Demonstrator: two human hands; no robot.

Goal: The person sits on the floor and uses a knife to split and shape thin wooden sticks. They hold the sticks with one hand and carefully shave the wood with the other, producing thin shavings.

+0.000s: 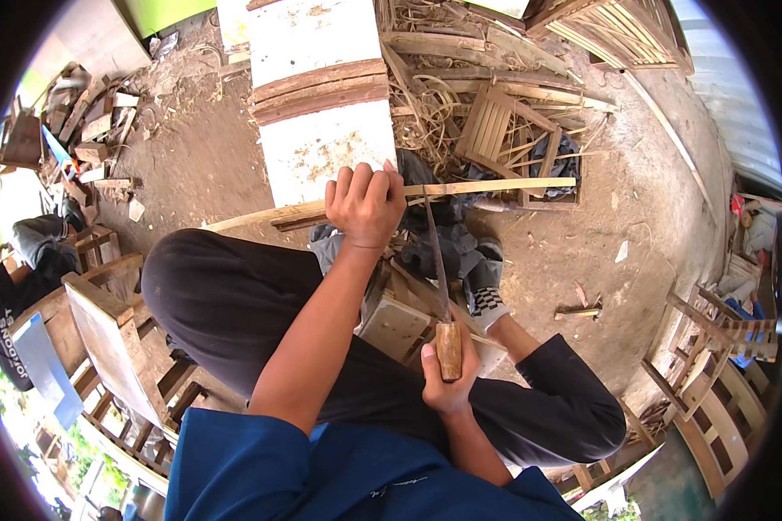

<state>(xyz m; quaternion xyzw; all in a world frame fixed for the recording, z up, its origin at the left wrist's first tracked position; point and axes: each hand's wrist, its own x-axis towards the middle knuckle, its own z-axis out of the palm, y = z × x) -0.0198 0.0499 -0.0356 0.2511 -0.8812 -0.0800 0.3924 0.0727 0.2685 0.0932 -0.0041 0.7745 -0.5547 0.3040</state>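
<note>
My left hand (367, 201) is closed round a long, pale bamboo strip (504, 185), pressing it by the near edge of a worn white board (330, 156). The strip lies crosswise and sticks out on both sides of the hand. Just right of those fingers, a narrow dark blade (436, 243) meets the strip near a dark node. Its round wooden handle (448, 352) is gripped by my right hand (452, 382), low in front of my body. Whether the blade has teeth is too small to tell.
Bamboo shavings (439, 122) and a slatted wooden frame (504, 130) lie beyond the board on the right. Wood offcuts (96, 130) are heaped at far left. Wooden furniture frames (113, 339) stand at left, others (721, 391) at right. My legs are folded around the work spot.
</note>
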